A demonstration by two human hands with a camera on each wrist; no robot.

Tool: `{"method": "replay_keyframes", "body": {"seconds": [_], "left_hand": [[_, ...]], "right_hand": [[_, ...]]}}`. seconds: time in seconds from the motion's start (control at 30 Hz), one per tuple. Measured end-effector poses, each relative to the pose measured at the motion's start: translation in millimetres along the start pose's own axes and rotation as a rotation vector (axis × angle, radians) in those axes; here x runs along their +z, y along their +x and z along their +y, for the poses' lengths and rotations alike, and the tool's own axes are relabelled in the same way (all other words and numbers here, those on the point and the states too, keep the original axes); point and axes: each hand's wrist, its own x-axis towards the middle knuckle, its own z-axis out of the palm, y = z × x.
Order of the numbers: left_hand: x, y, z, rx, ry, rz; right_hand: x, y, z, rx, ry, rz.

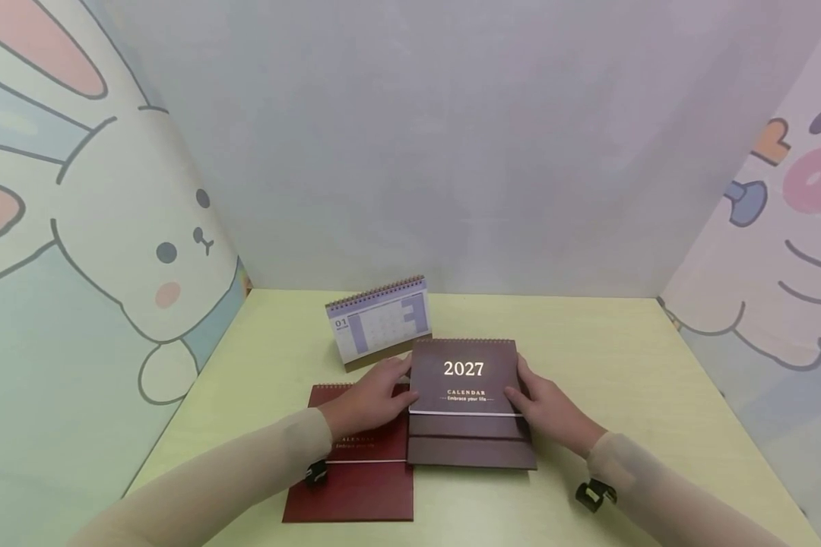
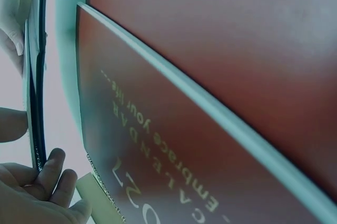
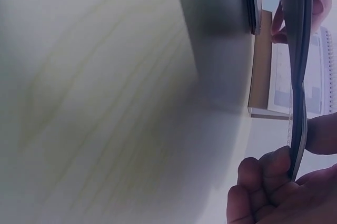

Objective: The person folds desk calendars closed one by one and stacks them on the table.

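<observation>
A dark brown desk calendar (image 1: 464, 425) with gold "2027" lettering hangs level above the table. My left hand (image 1: 372, 396) pinches its left edge, thumb on the cover and fingers beneath, as the left wrist view shows. On the opposite edge, my right hand (image 1: 556, 410) grips it the same way; in the right wrist view the fingers (image 3: 260, 179) curl under the thin board. A dark red calendar (image 1: 352, 494) lies flat on the table below my left forearm, partly hidden by it. Its cover print (image 2: 158, 140) appears upside down in the left wrist view.
Behind stands a white and purple desk calendar (image 1: 386, 323), tilted on its brown base. The pale yellow table (image 1: 609, 342) meets a plain wall (image 1: 451, 152) at the back. Cartoon-printed panels (image 1: 137, 228) flank both sides. A small black device (image 1: 591, 494) sits at my right wrist.
</observation>
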Motion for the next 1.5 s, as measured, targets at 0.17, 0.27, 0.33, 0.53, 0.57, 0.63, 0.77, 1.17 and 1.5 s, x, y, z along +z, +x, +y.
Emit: {"method": "replay_keyframes", "body": {"seconds": [0.17,0.27,0.33,0.53,0.57,0.63,0.77,1.17,1.5], "left_hand": [[-0.8,-4.7,-1.9,0.004,-0.004,0.006],[-1.4,-7.1,-2.9,0.001,0.007,0.008],[-1.9,-8.4,-3.4,-0.004,0.008,0.008],[-3.4,-13.6,-3.5,-0.029,0.016,0.008],[-3.6,-14.7,-3.5,-0.031,0.017,0.009],[-4.2,-16.8,-3.6,-0.035,0.019,0.011],[-5.9,-20.9,-3.2,-0.050,0.015,0.015],[-11.1,-30.3,-8.1,-0.045,0.030,0.037],[-15.0,-38.0,-11.7,-0.052,0.048,0.032]], "right_hand": [[2,-0.3,-4,0.004,-0.001,-0.004],[5,0.3,-4,0.005,0.005,-0.006],[6,0.7,-5,0.006,0.008,-0.008],[8,-1.1,-11,0.022,0.015,-0.028],[8,-1.5,-13,0.024,0.014,-0.029],[8,-2.0,-15,0.026,0.011,-0.032],[11,-3.0,-19,0.023,0.001,-0.031],[21,-3.0,-27,-0.022,-0.015,-0.014],[28,-2.3,-35,-0.034,0.006,-0.016]]}}
